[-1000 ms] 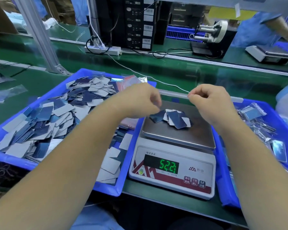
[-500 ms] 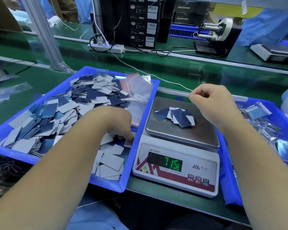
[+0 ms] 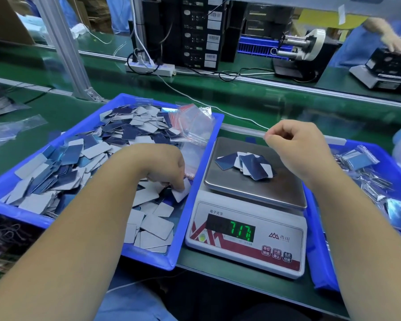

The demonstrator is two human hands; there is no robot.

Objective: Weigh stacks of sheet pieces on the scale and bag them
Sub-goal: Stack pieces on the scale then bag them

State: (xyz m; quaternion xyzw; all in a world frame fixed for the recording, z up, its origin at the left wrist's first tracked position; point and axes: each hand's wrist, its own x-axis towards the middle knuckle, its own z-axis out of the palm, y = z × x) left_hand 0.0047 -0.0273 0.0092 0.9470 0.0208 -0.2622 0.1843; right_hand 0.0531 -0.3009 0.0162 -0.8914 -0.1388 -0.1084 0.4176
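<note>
A white digital scale (image 3: 245,242) stands between two blue trays, and its display reads 7.17. A small pile of blue and white sheet pieces (image 3: 248,164) lies on its steel pan. The left tray (image 3: 148,257) is full of loose sheet pieces (image 3: 83,158). My left hand (image 3: 164,167) reaches down into that tray, and its fingertips pinch a white sheet piece (image 3: 180,193) near the tray's right wall. Above the pan's back right corner, my right hand (image 3: 296,149) hovers with curled fingers and nothing visible in them.
Empty clear zip bags (image 3: 195,126) with red strips lie at the back right of the left tray. The right blue tray (image 3: 317,262) holds filled bags (image 3: 361,158). Behind are a green conveyor, a power strip (image 3: 149,68), cables, black boxes and another worker at a second scale (image 3: 384,77).
My left hand left the scale pan and went down into the left tray, onto a white piece. The reading rose from 5.22 to 7.17. My right hand has barely moved.
</note>
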